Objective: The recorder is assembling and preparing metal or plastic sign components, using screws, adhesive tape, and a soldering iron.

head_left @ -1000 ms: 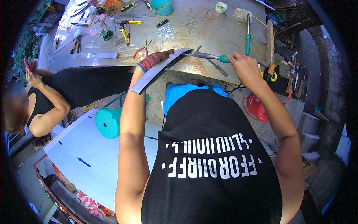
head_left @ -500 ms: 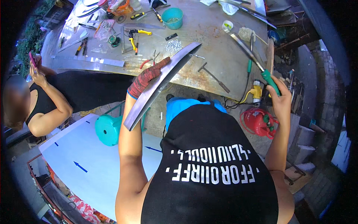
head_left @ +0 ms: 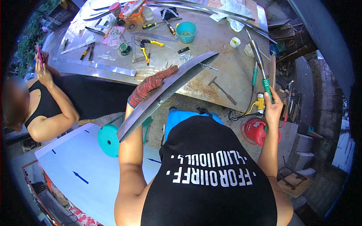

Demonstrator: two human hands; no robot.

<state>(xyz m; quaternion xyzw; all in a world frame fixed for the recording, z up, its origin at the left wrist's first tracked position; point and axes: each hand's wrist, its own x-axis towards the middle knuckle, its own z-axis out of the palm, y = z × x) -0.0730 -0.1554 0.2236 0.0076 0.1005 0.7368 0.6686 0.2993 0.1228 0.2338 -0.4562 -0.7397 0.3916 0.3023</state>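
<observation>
My left hand (head_left: 149, 89), in a dark red knitted glove, grips a long curved grey metal piece (head_left: 177, 81) with its index finger stretched along it. The piece slants in front of me, its far end over the table (head_left: 188, 90). A small bolt-like rod (head_left: 209, 67) shows beside that far end; whether it is fixed there I cannot tell. In my bare right hand (head_left: 273, 105) is a long shiny metal tool (head_left: 257, 52) by its green handle, pointing up and away; its exact kind is unclear.
On the table are yellow-handled pliers (head_left: 150, 46), a teal bowl (head_left: 186, 32), a T-handled tool (head_left: 222, 90) and a green-handled corded tool (head_left: 254, 77). Left of me a person (head_left: 52, 94) holds a pink phone. A red tank (head_left: 255, 132) and teal stool (head_left: 108, 140) stand nearby.
The view has shifted, so the table sits lower in it. The long tool in my right hand has swung more upright. The metal piece now covers the red-handled pliers.
</observation>
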